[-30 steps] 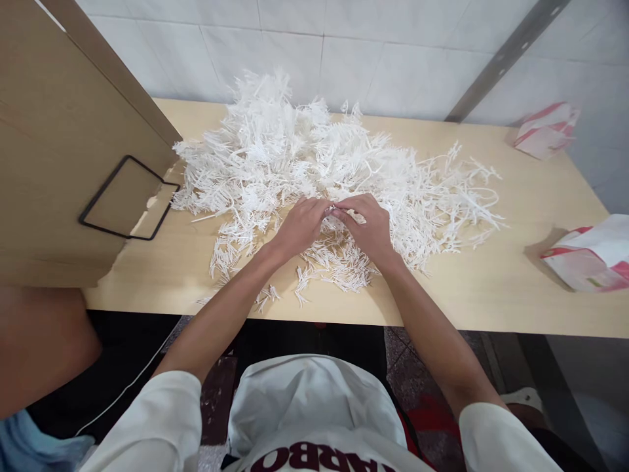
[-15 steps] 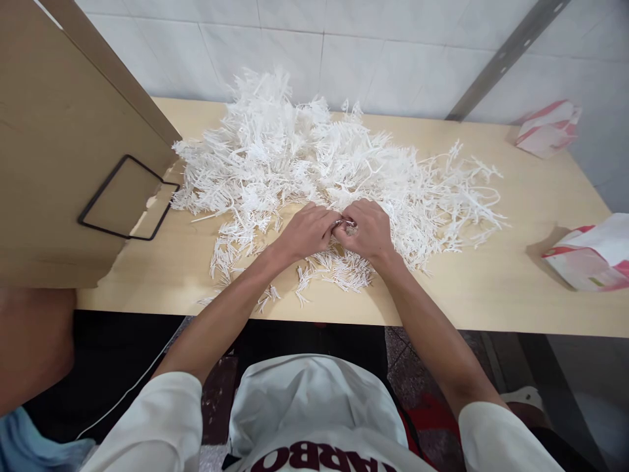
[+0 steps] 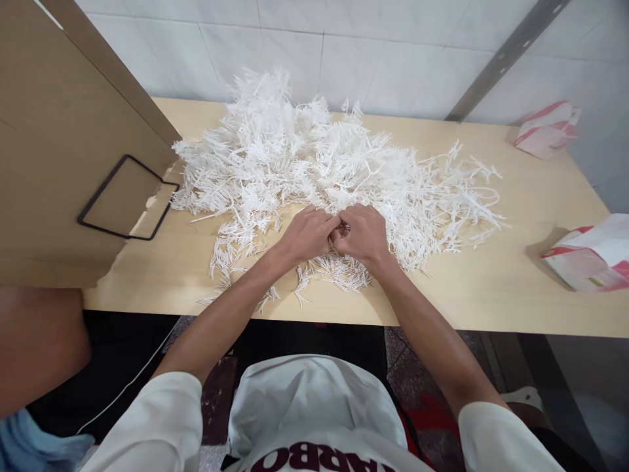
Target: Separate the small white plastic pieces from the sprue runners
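Observation:
A large heap of white, thin, branching plastic-looking pieces [image 3: 295, 147] covers the middle of the table, with smaller clusters spilling toward me. At the heap's front edge, my left hand [image 3: 310, 233] and my right hand [image 3: 362, 231] meet, fingertips touching. Both are closed in a pinch, the fingers curled inward. Whatever lies between them is small and mostly hidden by the fingers and thumbs, so its kind does not show. Loose white pieces [image 3: 339, 270] lie just below my hands.
A cardboard box panel [image 3: 69, 144] stands at the left, with a black wire frame [image 3: 103, 226] against it. Two red-and-white paper bags, one nearer [image 3: 592, 255] and one farther [image 3: 548, 131], sit on the right. A tiled wall [image 3: 393, 72] backs the table. Another person's limb [image 3: 39, 347] shows at lower left.
My hands have shifted slightly, with the fingers turned further in. A shiny bit seen between them before is now mostly covered. The limb at lower left has moved a little right.

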